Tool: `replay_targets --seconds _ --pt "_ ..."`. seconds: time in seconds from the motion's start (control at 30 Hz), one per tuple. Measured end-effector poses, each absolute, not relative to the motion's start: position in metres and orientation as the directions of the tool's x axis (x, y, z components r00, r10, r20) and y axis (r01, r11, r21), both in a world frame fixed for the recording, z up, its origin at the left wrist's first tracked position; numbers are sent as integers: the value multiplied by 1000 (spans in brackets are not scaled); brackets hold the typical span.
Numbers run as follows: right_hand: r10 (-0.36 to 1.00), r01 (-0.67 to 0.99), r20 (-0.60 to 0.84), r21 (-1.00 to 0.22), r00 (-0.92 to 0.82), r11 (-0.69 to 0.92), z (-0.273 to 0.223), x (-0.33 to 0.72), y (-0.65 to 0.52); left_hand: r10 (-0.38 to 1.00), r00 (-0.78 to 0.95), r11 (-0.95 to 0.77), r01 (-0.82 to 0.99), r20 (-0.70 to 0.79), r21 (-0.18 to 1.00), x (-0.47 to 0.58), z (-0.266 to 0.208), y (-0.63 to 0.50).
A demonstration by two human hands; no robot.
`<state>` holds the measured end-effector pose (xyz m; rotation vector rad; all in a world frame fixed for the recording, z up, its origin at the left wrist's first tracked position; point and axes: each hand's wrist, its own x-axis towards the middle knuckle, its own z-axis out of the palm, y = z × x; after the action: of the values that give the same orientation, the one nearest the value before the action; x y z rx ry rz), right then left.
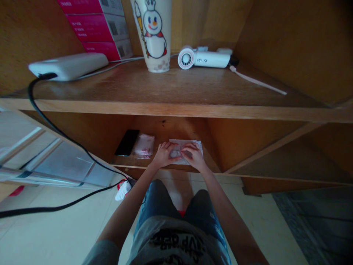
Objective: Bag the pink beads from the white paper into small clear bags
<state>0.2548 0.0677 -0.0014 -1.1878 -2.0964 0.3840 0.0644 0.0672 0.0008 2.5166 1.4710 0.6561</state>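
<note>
On the lower shelf lies a whitish, see-through flat packet [199, 144], between my two hands. My left hand [164, 154] rests on its left part, fingers stretched forward and the thumb pointing right. My right hand [193, 156] is over its right part, with fingers bent and the tips drawn together near the packet's middle. What those fingertips pinch is too small to make out. Left of my hands sits a small pile of clear plastic packets [145, 145] with reddish marks. Beside that pile lies a black phone-like slab [127, 142].
The upper shelf [193, 88] juts above my hands, carrying a snowman-printed cup [154, 33], a white handheld fan [211, 59], a white power bank-like device [71, 66] and pink boxes [91, 27]. A black cable [68, 138] hangs at the left.
</note>
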Motion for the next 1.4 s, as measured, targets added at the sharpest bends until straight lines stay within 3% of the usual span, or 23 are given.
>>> replay_targets --seconds 0.33,0.87,1.4 --pt "872 682 400 -554 -284 476 -8 256 70 864 406 -494 797 297 348 64 0 68" --pt "845 694 383 -489 -373 528 -8 255 70 888 334 -445 793 315 416 62 -7 70" --pt "831 622 445 -558 -333 549 -6 255 71 892 338 -436 473 300 765 56 -5 77"
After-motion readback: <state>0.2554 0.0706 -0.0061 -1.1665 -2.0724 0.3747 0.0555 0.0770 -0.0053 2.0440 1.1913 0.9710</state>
